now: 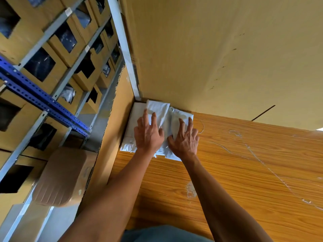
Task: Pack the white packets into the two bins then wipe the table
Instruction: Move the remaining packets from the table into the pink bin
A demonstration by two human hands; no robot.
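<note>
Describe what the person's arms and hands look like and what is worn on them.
Both forearms are bare from the bottom edge of the picture up to the wrists: no sleeves show. The left hand and right hand wear no gloves, and no rings, watch or bracelet can be seen. Tendons and veins stand out on the backs of both hands. Blue-grey clothing shows at the bottom edge.

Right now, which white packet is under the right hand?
The right-most packet, beside the bare wood tabletop. The right hand presses it flat; the left hand rests on the packet nearer the corner.
</note>
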